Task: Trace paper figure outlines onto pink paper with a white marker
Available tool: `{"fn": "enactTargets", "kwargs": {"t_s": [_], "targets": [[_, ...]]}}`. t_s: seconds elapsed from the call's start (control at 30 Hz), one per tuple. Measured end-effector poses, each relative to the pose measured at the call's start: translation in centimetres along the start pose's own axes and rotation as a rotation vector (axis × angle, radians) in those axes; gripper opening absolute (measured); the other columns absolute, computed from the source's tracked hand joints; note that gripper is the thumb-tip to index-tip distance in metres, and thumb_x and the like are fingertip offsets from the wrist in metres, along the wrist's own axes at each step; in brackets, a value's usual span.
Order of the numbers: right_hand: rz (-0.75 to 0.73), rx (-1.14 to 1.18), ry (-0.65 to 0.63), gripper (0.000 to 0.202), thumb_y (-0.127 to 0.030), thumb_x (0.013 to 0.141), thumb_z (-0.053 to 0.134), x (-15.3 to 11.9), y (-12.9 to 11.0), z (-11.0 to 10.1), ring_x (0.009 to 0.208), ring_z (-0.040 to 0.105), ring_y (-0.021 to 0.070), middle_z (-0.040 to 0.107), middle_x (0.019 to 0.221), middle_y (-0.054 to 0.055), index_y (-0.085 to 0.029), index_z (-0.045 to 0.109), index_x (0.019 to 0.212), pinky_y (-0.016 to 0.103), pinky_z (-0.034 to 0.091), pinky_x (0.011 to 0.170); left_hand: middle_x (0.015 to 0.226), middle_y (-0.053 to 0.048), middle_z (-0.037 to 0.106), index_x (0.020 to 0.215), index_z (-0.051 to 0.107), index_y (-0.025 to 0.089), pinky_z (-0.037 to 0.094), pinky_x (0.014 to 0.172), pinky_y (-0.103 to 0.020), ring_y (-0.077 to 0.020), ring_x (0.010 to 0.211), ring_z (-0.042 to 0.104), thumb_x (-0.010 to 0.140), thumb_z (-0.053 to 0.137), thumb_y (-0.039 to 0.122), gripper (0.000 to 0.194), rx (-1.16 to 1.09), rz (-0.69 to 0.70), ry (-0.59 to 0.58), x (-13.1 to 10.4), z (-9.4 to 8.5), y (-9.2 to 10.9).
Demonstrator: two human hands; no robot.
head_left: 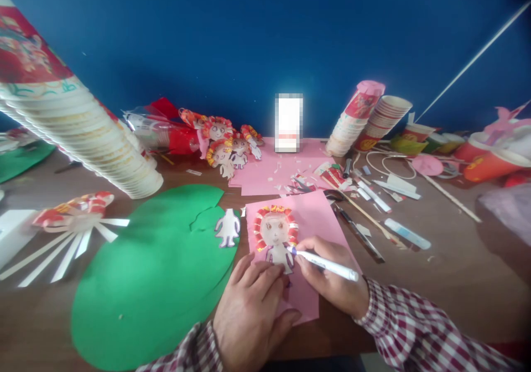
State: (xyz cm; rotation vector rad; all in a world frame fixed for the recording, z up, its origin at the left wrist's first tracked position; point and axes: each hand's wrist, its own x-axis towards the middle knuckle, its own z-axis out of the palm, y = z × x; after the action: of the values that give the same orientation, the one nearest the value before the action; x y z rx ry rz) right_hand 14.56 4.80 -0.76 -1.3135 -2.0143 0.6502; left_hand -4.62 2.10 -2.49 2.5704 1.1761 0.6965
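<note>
works beside green card [153, 289], with a cutout [228, 229] by its right edge; lays left hand [251, 305] palm-down, fingers nearly straight, clasping nothing, over lower part of doll [275, 234] on pink paper [319, 223]; pinches marker [327, 265] in right hand [334, 292], tip at doll's shoulder, near black pen [359, 232].

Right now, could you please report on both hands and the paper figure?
Right hand gripping white marker, tip at paper figure, contact unclear. Left hand spread over pink sheet, partly covering the figure's lower end. Drawn face uncovered.
</note>
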Motion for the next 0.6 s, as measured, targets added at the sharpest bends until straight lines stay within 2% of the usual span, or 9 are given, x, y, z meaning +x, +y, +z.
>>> {"fn": "enactTargets", "kwargs": {"t_s": [0.6], "targets": [[-0.001, 0.01, -0.009, 0.006, -0.023, 0.087, 0.051, -0.09, 0.07, 0.12, 0.064, 0.059, 0.0118, 0.062, 0.071, -0.001, -0.02, 0.055, 0.087, 0.021, 0.044, 0.061, 0.109, -0.004, 0.062, 0.103, 0.059, 0.02, 0.034, 0.099, -0.05, -0.0234, 0.101, 0.052, 0.081, 0.054, 0.045, 0.034, -0.002, 0.005, 0.012, -0.13, 0.34, -0.16]]}}
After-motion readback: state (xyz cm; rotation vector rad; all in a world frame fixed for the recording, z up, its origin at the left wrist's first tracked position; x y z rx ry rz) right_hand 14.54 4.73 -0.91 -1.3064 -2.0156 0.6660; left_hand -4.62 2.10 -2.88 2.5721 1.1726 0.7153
